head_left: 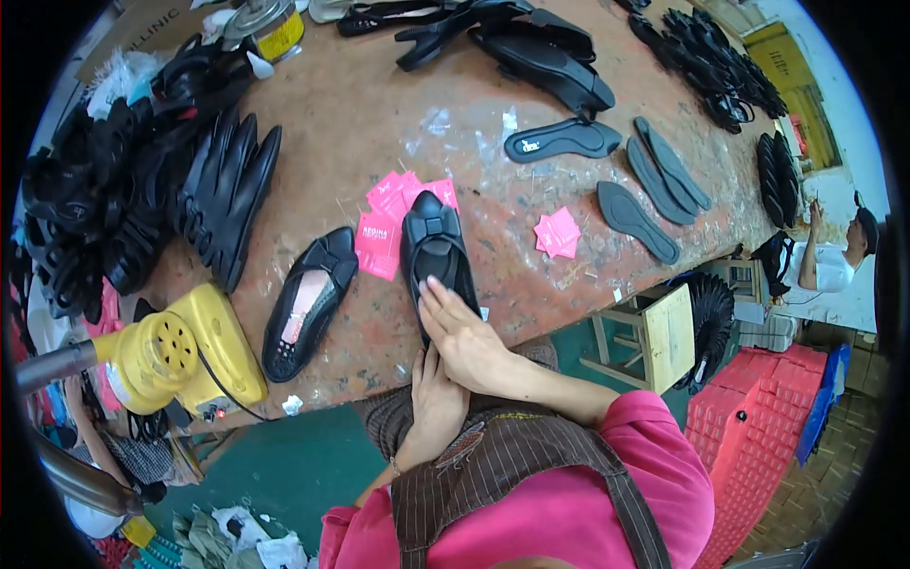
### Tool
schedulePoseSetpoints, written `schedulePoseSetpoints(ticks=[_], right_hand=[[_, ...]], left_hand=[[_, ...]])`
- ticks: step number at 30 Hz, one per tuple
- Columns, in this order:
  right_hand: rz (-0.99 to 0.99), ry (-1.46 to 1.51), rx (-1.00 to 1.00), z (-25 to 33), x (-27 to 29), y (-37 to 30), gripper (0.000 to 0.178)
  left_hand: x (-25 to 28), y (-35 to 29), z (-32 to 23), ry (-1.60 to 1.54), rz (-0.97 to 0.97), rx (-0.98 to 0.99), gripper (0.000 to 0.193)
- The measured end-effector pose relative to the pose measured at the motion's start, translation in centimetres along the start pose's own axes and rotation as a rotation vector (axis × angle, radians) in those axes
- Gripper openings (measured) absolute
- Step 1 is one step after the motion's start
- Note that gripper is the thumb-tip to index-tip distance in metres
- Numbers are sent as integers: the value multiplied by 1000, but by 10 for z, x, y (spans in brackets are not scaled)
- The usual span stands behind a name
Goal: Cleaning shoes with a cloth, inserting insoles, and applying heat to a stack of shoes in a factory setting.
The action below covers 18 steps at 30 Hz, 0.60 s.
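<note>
The right hand [464,337] lies flat and open over the heel end of a black bow shoe [434,251], fingers reaching into its opening, seemingly to press the lining down. The left hand [434,403] comes up from below the surface's edge and steadies the shoe's heel from behind; its fingers are hidden under the right hand, so I cannot tell whether it grips. The shoe sits toe away from the person, at the near edge of the surface [379,114], which keeps it within easy reach of both hands.

Just to its left lies a second black shoe [308,303] with a pale insole showing, apart from the first. Pink tags [393,213] lie fanned under and beside the bow shoe's toe, and a smaller pink bunch [557,232] sits to the right. A yellow heat blower [175,356] stands at the left edge, nozzle pointing off the surface.

The surface is worn brown and smeared with pale glue marks. Dark soles [654,190] lie in loose rows on the right, and black uppers [142,199] are heaped on the left. Beyond are a wooden stool [654,337], red crates [768,408], and another person [834,256] seated far right.
</note>
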State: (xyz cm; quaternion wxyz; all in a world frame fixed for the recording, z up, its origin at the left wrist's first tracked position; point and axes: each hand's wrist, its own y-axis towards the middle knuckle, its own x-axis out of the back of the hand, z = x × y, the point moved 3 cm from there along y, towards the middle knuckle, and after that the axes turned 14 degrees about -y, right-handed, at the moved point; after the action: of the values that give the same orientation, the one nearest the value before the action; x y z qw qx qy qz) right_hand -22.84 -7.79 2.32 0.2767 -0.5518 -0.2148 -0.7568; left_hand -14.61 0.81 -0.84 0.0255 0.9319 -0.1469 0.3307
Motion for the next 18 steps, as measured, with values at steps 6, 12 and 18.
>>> schedulePoseSetpoints(ticks=[6,12,18], right_hand=[[-66,-291,-140,-32,-23,48,54],[-18,-530,-127,-30,-27,65,45],[-34,-404,-197,-40,-20,62,31]], left_hand=[[11,8,-9,66,18,-36,47],[20,11,-16,51,-77,-48,34],[12,8,-7,38,5,-7,36]])
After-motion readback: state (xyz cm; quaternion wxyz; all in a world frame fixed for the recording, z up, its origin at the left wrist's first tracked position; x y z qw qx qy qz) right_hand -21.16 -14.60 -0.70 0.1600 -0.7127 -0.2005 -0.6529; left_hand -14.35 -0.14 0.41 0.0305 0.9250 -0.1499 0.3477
